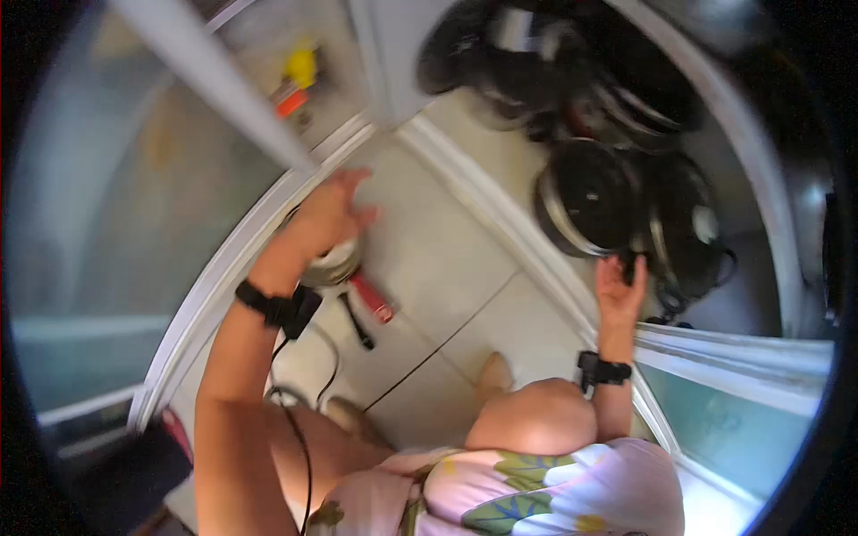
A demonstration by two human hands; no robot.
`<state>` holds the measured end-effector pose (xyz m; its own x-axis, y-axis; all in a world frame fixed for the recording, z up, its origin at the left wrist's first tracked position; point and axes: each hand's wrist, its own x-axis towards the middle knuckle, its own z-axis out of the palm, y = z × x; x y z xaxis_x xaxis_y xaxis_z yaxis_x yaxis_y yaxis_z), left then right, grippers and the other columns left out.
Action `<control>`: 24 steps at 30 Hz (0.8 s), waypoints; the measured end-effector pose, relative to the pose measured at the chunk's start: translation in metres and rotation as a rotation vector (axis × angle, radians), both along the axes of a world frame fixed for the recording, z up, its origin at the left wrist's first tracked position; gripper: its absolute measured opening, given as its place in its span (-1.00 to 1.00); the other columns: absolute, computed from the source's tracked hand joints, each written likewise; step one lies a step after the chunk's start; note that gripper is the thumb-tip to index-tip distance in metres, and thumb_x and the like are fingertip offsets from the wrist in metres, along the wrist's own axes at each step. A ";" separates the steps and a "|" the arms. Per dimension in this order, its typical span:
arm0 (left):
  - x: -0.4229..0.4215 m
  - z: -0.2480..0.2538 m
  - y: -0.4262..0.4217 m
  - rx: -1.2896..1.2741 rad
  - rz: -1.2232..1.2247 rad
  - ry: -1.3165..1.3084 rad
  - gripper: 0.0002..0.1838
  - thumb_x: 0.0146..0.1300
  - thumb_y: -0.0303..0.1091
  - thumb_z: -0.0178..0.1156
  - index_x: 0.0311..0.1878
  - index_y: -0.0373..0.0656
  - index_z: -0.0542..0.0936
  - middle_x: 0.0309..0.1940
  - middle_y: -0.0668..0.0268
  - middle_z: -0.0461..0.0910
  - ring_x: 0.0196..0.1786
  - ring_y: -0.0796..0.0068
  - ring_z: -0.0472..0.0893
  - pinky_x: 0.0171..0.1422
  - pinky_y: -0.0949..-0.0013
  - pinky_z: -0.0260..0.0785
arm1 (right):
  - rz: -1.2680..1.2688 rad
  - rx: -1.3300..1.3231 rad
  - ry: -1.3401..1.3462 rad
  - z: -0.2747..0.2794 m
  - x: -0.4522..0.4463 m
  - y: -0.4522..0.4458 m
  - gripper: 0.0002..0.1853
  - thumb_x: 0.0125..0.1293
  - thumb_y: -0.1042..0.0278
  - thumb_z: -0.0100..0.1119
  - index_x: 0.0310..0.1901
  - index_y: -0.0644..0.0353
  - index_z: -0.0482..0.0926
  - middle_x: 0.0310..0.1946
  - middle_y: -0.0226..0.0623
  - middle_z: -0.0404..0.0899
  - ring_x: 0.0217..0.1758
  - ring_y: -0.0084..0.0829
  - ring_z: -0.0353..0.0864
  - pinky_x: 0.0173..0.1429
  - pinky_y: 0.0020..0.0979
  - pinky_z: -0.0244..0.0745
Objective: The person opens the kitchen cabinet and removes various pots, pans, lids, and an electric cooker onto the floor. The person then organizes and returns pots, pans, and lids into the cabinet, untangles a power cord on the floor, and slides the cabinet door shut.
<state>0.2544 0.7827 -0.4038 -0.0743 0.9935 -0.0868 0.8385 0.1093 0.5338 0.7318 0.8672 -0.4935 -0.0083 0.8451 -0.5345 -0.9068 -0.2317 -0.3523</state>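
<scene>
My left hand (338,213) reaches over the tiled floor with its fingers spread and nothing in them. Partly hidden under it is a metal pan (334,266) with a red handle (371,298), and a black handle (356,320) lies beside that. On the right, my right hand (620,284) has its fingers closed around the handle of a dark round pan (590,196) with a light rim, inside the cabinet. A black pot (686,219) stands against this pan on its right.
More dark pots (536,54) fill the back of the right cabinet. A yellow item (301,64) and an orange item (290,102) sit in the left cabinet. White door frames (500,214) edge both sides. A black cable (307,447) runs by my left arm.
</scene>
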 end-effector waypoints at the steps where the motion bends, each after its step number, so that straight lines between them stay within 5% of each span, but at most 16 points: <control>1: -0.020 -0.001 -0.005 0.000 0.102 -0.062 -0.42 0.10 -0.17 0.32 0.15 -0.26 0.44 0.05 -0.03 0.50 0.08 0.10 0.52 0.16 0.21 0.37 | 0.057 -0.147 -0.008 0.000 -0.002 -0.006 -0.64 0.22 0.12 0.25 -0.12 0.25 0.52 -0.20 -0.13 0.61 -0.18 -0.26 0.64 0.16 -0.06 0.46; 3: -0.058 -0.016 -0.019 0.010 0.240 -0.112 -0.42 0.13 -0.14 0.32 0.14 -0.28 0.45 0.03 0.01 0.53 0.06 0.21 0.55 0.16 0.25 0.37 | 0.445 -0.007 -0.040 0.006 -0.025 -0.039 -0.62 0.29 0.12 0.18 -0.06 0.29 0.49 -0.16 -0.16 0.62 -0.10 -0.34 0.63 0.06 -0.28 0.53; 4: -0.072 -0.025 -0.025 -0.015 0.357 -0.153 -0.46 0.11 -0.15 0.30 0.08 -0.30 0.48 -0.01 -0.02 0.54 0.02 0.10 0.55 0.11 0.21 0.39 | 0.475 -0.014 -0.029 0.007 -0.043 -0.042 -0.62 0.29 0.12 0.18 -0.06 0.29 0.49 -0.16 -0.16 0.62 -0.10 -0.34 0.63 0.06 -0.28 0.53; 6: -0.088 -0.055 -0.038 -0.042 0.470 -0.197 -0.49 0.10 -0.15 0.29 0.03 -0.32 0.51 -0.04 -0.05 0.55 -0.02 -0.01 0.55 0.07 0.17 0.40 | 1.147 0.177 -0.393 0.010 -0.079 -0.059 -0.62 0.34 0.14 0.10 0.03 0.25 0.44 -0.14 -0.18 0.60 -0.08 -0.31 0.63 0.06 -0.30 0.53; 11: -0.112 -0.137 -0.083 0.084 0.698 0.175 -0.50 0.06 -0.19 0.30 0.02 -0.29 0.51 -0.07 -0.06 0.53 0.07 -0.03 0.48 0.18 0.14 0.33 | 1.784 0.316 -0.653 -0.046 -0.205 -0.078 -0.32 0.21 -0.09 0.22 0.20 0.23 0.32 0.07 -0.13 0.47 0.13 -0.30 0.51 0.14 -0.28 0.45; 14: -0.108 -0.143 -0.077 0.230 0.704 0.149 -0.48 0.03 -0.21 0.31 0.05 -0.26 0.50 -0.01 -0.05 0.49 0.12 -0.07 0.42 0.22 0.09 0.27 | 1.909 0.528 -0.871 -0.090 -0.262 -0.092 -0.25 0.12 -0.15 0.29 0.17 0.25 0.31 -0.02 -0.21 0.50 0.04 -0.37 0.53 0.12 -0.35 0.42; 16: -0.106 -0.141 -0.077 0.242 0.759 0.168 -0.51 0.01 -0.22 0.31 0.03 -0.21 0.51 0.00 -0.01 0.47 0.11 -0.06 0.40 0.21 0.08 0.27 | 1.988 0.666 -0.620 -0.098 -0.304 -0.101 -0.53 0.19 -0.03 0.26 -0.07 0.14 0.37 -0.31 -0.43 0.45 -0.25 -0.64 0.41 -0.17 -0.51 0.37; 18: -0.118 -0.155 -0.085 0.267 0.650 0.197 -0.58 0.00 -0.23 0.30 -0.06 -0.19 0.53 -0.06 0.03 0.49 0.07 -0.02 0.43 0.19 0.08 0.28 | 1.854 0.598 -0.439 -0.093 -0.320 -0.110 -0.65 0.19 0.04 0.27 -0.24 0.06 0.35 -0.49 -0.54 0.33 -0.51 -0.69 0.24 -0.46 -0.52 0.24; 20: -0.123 -0.158 -0.087 0.229 0.552 0.236 -0.69 0.04 -0.27 0.27 -0.17 -0.22 0.53 -0.16 0.07 0.51 0.00 0.01 0.45 0.14 0.09 0.30 | 1.843 0.352 -0.312 -0.111 -0.327 -0.116 -0.71 0.15 0.23 0.29 -0.22 0.09 0.37 -0.54 -0.46 0.42 -0.61 -0.64 0.37 -0.61 -0.54 0.28; 22: -0.131 -0.164 -0.088 0.266 0.440 0.253 -0.70 0.06 -0.29 0.28 -0.17 -0.23 0.54 -0.18 0.08 0.50 -0.01 0.00 0.46 0.12 0.10 0.32 | 1.809 0.438 -0.715 -0.114 -0.325 -0.115 -0.75 0.13 0.30 0.27 -0.25 0.18 0.41 -0.53 -0.34 0.52 -0.59 -0.58 0.47 -0.56 -0.50 0.42; 24: -0.120 -0.160 -0.084 0.261 0.519 0.146 -0.71 0.04 -0.34 0.32 -0.18 -0.19 0.53 -0.15 0.07 0.47 -0.04 -0.02 0.48 0.05 0.09 0.36 | 1.846 0.369 -0.802 -0.101 -0.307 -0.098 -0.69 0.15 0.24 0.26 -0.26 0.27 0.40 -0.57 -0.29 0.51 -0.60 -0.54 0.48 -0.60 -0.46 0.40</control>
<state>0.1340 0.6986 -0.5636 -0.5485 0.8111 0.2032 0.7773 0.4050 0.4814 0.4245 0.7687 -0.5950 -0.7020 0.1582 -0.6943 0.6209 -0.3416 -0.7056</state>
